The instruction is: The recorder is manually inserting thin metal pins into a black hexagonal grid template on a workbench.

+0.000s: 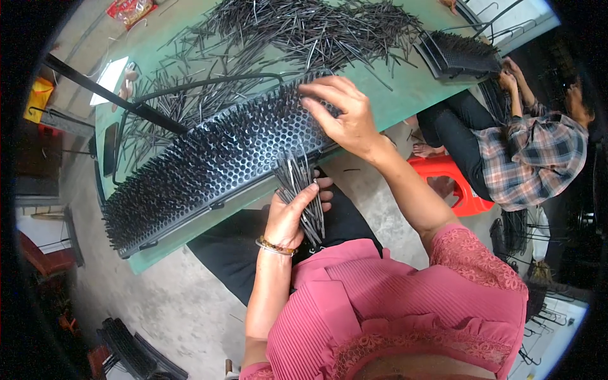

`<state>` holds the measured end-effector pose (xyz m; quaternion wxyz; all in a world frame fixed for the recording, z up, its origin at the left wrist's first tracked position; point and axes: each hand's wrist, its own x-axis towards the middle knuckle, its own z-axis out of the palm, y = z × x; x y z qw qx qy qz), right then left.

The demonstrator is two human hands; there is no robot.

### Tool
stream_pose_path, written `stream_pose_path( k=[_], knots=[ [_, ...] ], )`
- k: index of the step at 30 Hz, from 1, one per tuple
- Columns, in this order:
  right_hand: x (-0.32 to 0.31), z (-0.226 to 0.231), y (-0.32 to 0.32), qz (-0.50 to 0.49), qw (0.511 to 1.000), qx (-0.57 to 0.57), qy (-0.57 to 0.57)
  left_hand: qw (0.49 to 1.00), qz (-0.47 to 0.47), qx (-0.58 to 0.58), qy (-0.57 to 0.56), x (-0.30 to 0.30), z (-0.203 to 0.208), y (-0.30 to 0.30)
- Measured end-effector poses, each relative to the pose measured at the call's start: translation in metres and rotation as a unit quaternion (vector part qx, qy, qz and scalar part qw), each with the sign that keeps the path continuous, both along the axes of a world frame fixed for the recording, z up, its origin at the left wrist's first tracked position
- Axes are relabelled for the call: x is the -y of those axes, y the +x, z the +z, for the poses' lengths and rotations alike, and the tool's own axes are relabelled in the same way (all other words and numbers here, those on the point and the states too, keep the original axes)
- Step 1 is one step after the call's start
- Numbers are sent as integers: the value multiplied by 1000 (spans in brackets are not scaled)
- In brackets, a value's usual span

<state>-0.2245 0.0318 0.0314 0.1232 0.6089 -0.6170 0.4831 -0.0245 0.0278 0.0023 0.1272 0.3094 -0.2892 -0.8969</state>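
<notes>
My left hand (292, 215) is closed round a bundle of thin dark rods (303, 190), held in front of my lap. Over the right end of a long curved perforated panel (253, 149) is my right hand (339, 111), its thumb and forefinger bent toward the holes. Whether a rod is between those fingertips cannot be made out. Many dark rods stand upright in the panel's holes, thickest at its left end and along the far side. A band of bare holes shows along the near edge, toward the right.
A large pile of loose rods (316, 28) covers the far part of the green table (405, 88). A black bar (114, 95) slants over the panel's left side. At right, a person in a plaid shirt (538, 155) works at another panel (459, 54), near a red stool (465, 196).
</notes>
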Motion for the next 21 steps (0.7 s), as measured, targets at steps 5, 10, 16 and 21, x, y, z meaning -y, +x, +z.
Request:
stream_pose_path(
  k=[5, 10, 16, 21],
  knots=[
    [-33, 14, 18, 174, 851, 368, 331, 998, -14, -20, -51, 0, 10, 1],
    [-39, 22, 17, 230, 778, 453, 368, 994, -68, -35, -78, -2, 13, -1],
    [-37, 29, -4, 124, 825, 464, 296, 995, -72, -23, -68, 1, 4, -7],
    [-17, 25, -30, 56, 926, 363, 85, 996, -59, -20, -60, 3, 1, -13]
  ],
)
